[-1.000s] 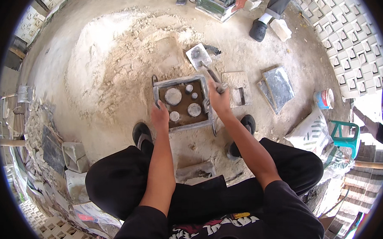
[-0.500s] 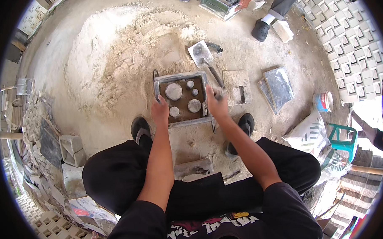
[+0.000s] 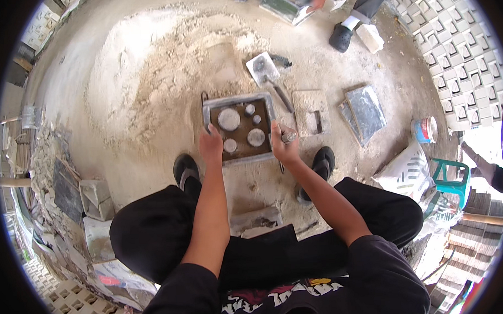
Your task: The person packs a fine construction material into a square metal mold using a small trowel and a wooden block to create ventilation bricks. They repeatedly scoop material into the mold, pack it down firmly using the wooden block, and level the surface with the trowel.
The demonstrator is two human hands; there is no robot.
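Between my feet lies a rectangular metal frame (image 3: pixel 240 160) packed with brown sand (image 3: pixel 241 139). Several pale round discs of different sizes, among them a large disc (image 3: pixel 228 119), are set in the sand. My left hand (image 3: pixel 210 144) is closed on the frame's left side. Beside the right rim, my right hand (image 3: pixel 285 147) is wrapped round a short grey metal tool (image 3: pixel 289 137), its rounded end showing; the rest is hidden by the fingers. A square-bladed trowel (image 3: pixel 263 69) lies beyond the frame, its dark handle pointing toward my right hand.
A dusty board with a slot (image 3: pixel 311 113) lies right of the frame, with flat grey plates (image 3: pixel 365 114) farther right. Loose sand (image 3: pixel 148 61) is heaped ahead. A bucket (image 3: pixel 424 130), white sack (image 3: pixel 405 171) and green stool (image 3: pixel 450 178) stand right. Another person's hand (image 3: pixel 319 0) works at a box (image 3: pixel 285 6).
My right hand has turned and dropped slightly beside the frame's rim, bringing the tool's end into clear view. My left hand stays put. The other person's hand has shifted at the box.
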